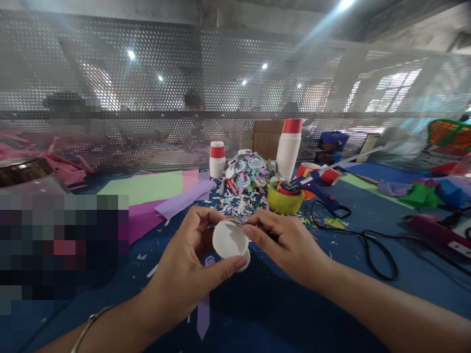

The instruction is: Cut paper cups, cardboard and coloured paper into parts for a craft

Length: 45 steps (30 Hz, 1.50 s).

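Perforated metal screen (154,88) stands behind blue worktop (287,314). We pinch white paper disc (230,239) between left hand's (195,260) fingers, over worktop's near middle; right hand's (283,242) fingers close at disc's upper edge. Glue gun (312,189) rests on yellow tape roll (285,200).

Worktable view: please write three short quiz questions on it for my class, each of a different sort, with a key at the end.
1. What colour is the glue gun? A) green B) blue C) white

2. True or false: the left hand holds a white disc.

3. Fill in, as seen in the picture: the tall cup stack stands to the ____ of the short cup stack.

Key: 1. B; 2. true; 3. right
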Each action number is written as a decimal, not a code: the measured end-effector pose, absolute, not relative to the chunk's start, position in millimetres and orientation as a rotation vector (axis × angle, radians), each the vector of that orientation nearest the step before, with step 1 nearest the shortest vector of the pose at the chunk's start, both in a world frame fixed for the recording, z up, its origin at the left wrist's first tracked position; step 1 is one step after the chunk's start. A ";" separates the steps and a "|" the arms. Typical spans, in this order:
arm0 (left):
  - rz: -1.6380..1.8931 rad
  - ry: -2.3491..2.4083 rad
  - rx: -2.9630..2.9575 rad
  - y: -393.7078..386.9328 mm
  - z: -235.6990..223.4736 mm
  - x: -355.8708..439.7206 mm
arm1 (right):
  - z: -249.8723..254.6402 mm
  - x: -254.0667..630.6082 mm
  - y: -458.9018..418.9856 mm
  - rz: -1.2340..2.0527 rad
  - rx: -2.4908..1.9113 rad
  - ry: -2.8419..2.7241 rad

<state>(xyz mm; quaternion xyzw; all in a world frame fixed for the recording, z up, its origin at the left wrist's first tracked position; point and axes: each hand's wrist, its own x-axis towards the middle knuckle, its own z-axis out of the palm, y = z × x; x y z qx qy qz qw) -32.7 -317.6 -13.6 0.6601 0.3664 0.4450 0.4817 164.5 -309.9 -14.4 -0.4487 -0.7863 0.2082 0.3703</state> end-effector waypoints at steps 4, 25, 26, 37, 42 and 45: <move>1.086 0.887 1.541 -318.4 -12.5 -29.5 | -13.7 164.5 -310.0 0.482 -1.157 -2.030; 1.001 0.861 1.492 -313.3 -13.7 -29.4 | -15.3 164.7 -302.8 0.870 -1.109 -1.829; 0.989 0.865 1.511 -313.1 -14.9 -30.1 | -15.9 164.5 -302.5 0.904 -1.098 -1.820; 0.984 0.900 1.547 -314.9 -11.4 -29.2 | -21.1 161.0 -300.7 0.911 -1.081 -1.866; 0.976 0.823 1.487 -312.5 -13.7 -30.2 | -21.4 159.7 -301.0 0.906 -1.062 -1.892; 0.986 0.870 1.510 -310.6 -13.9 -32.7 | -21.2 160.1 -301.5 0.931 -1.060 -1.872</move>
